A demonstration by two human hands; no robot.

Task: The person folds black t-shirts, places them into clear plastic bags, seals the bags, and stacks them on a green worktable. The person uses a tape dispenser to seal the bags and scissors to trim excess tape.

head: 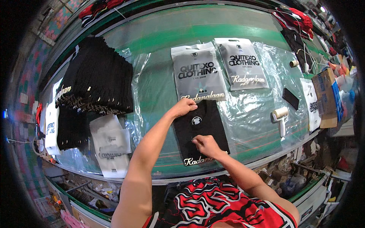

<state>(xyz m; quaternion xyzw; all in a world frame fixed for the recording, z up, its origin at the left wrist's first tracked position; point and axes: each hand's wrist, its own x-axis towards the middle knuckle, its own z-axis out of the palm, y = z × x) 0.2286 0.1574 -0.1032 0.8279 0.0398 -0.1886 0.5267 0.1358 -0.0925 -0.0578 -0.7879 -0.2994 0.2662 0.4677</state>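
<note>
A folded black garment (203,128) with a round white emblem and pale script lies flat before me. My left hand (185,107) is at its upper left edge, fingers curled; whether they pinch the cloth is hard to tell. My right hand (206,145) rests low on the garment's front, thumb and forefinger together, perhaps at something too small to see. Just beyond, a frosted printed bag (196,72) with a dark garment inside meets the garment's top edge. A second filled bag (241,64) lies to its right.
At left stand a tall stack of folded black garments (97,77) and some flat frosted bags (111,148). To the right are a lint roller (281,114), a black phone (291,99), a small roll (294,63), a white printed bag (312,105) and a cardboard box (325,97). Clear plastic sheeting covers the green table.
</note>
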